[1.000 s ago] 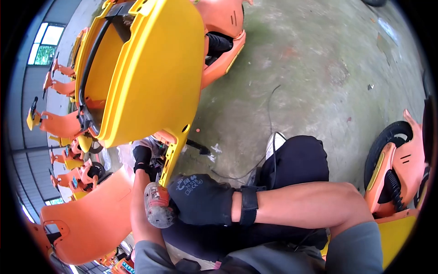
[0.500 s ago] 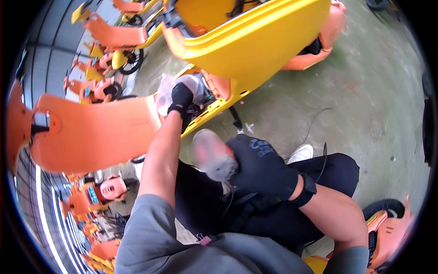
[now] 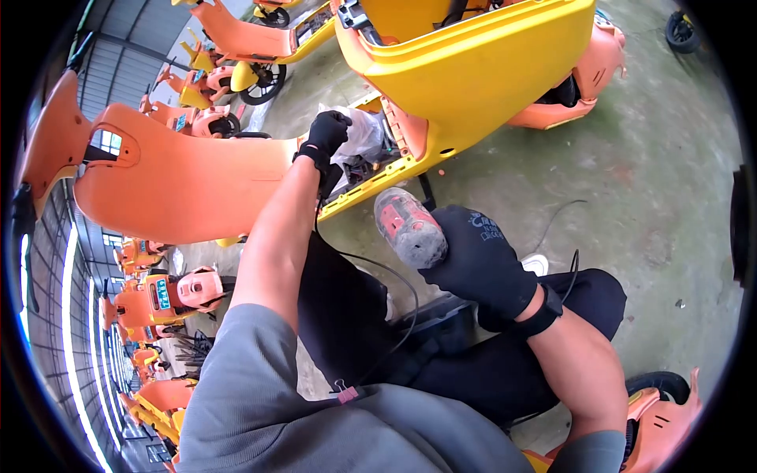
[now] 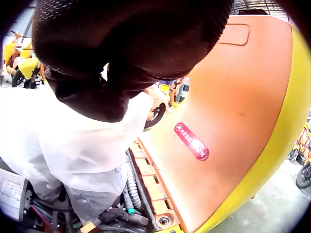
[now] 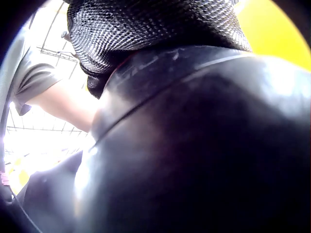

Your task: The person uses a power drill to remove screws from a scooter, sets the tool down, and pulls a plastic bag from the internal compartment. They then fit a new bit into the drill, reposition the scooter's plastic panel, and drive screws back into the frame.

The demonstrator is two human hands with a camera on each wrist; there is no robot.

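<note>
My left hand [image 3: 328, 134], in a black glove, has curled fingers at the top of a translucent plastic bag [image 3: 363, 134]. The left wrist view shows the plastic hanging in folds below the fingers, over cables and a silver box [image 4: 11, 194] in the scooter's open compartment. My right hand [image 3: 482, 258], also gloved, grips a dusty red and grey power drill [image 3: 408, 229] above my lap, apart from the scooter's yellow frame rail [image 3: 371, 186]. In the right wrist view, the drill's dark battery base [image 5: 194, 145] fills most of the picture.
The yellow and orange scooter body [image 3: 481, 79] rises beyond the compartment, with an orange panel [image 3: 189, 185] to its left. A black cable [image 3: 414, 299] loops across my legs. More scooters stand left and behind; another orange scooter [image 3: 662, 426] is at lower right.
The head view has swung left, so the scooter sits farther right in it. My right hand has drawn the drill back from the yellow rail; my left hand stays at the bag.
</note>
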